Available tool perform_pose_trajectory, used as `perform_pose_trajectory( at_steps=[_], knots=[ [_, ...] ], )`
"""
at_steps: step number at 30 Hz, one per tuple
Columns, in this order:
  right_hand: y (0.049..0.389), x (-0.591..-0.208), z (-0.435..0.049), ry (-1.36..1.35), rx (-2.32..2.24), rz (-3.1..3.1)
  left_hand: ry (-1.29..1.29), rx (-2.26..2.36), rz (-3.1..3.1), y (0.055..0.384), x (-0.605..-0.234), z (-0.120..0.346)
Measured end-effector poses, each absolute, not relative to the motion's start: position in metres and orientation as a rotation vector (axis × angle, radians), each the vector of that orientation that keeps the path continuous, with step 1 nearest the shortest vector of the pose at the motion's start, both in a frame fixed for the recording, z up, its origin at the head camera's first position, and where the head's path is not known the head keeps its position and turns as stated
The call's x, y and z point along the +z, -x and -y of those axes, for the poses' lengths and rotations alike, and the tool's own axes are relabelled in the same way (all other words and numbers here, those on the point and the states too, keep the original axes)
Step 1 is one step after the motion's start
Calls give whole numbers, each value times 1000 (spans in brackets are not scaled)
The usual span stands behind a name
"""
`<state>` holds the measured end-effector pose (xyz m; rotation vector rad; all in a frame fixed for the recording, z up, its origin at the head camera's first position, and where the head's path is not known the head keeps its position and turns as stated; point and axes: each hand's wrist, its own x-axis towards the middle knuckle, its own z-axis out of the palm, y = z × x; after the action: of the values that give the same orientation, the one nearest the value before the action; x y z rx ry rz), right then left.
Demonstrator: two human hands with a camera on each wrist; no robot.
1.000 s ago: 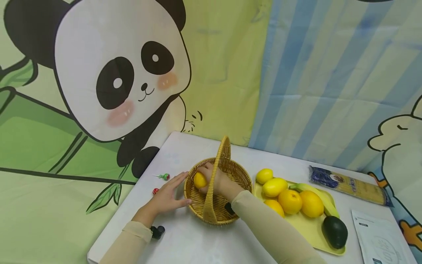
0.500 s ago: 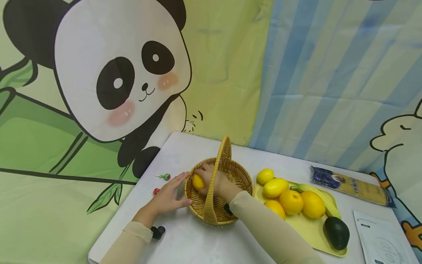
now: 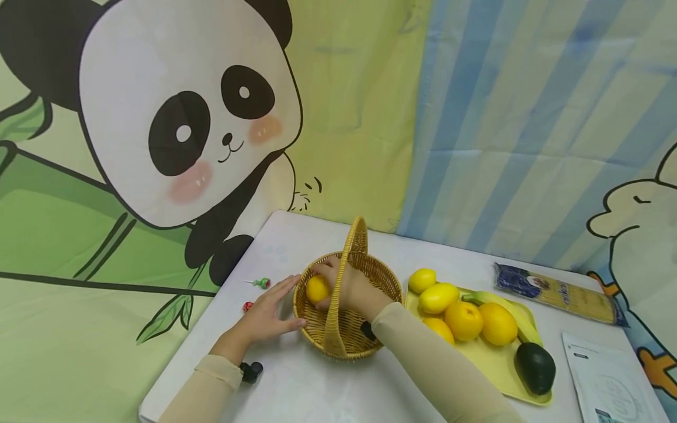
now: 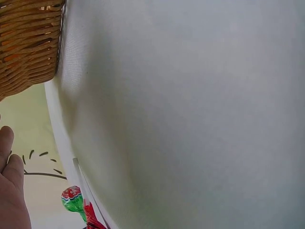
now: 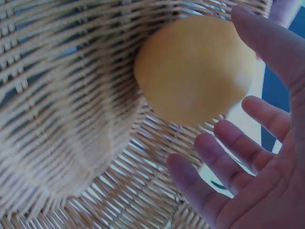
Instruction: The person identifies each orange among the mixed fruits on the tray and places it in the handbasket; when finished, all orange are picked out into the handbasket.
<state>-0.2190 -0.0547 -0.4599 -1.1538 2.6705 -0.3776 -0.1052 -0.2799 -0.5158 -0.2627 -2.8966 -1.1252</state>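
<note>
In the head view a round wicker basket [image 3: 388, 271] with a tall arched handle stands on the white table. An orange [image 3: 318, 289] rests inside, against its left wall. My right hand [image 3: 346, 285] reaches into the basket beside the orange. In the right wrist view its fingers [image 5: 228, 155] are spread and loosely bent, and the thumb lies close to the fruit's edge. My left hand [image 3: 267, 314] stays outside, fingers extended, with fingertips and thumb right at the basket's left rim; only part of it shows in the left wrist view.
Right of the basket, a yellow tray [image 3: 489, 370] holds oranges, lemons, a banana [image 3: 520, 323] and an avocado [image 3: 535, 368]. A pasta packet [image 3: 560, 295] and a white pouch [image 3: 605, 382] lie farther right. Two lollipops, one green [image 3: 262, 283], one red [image 3: 247, 306], lie left of the basket.
The right hand's fingers have loosened and drawn slightly off the orange, which shows more fully now. The left hand has kept its place at the rim.
</note>
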Motion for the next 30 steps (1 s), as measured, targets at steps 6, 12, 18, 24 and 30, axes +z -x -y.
perform_pose_trajectory(
  at_steps=[6,12,18,24,30],
  knots=[
    [224,-446,43,1101,-390,-2693,263,-1121,2903,107,-515,279],
    [224,-426,29,1097,-418,-2776,285,-1088,2889,110,-516,280],
    [222,-413,10,1046,-478,-2805,276,-1077,2895,111,-516,281],
    [221,-410,-11,1005,-566,-2813,278,-1079,2904,110,-521,281],
    [220,-399,-34,986,-693,-2852,269,-1077,2905,110,-523,282]
  ],
)
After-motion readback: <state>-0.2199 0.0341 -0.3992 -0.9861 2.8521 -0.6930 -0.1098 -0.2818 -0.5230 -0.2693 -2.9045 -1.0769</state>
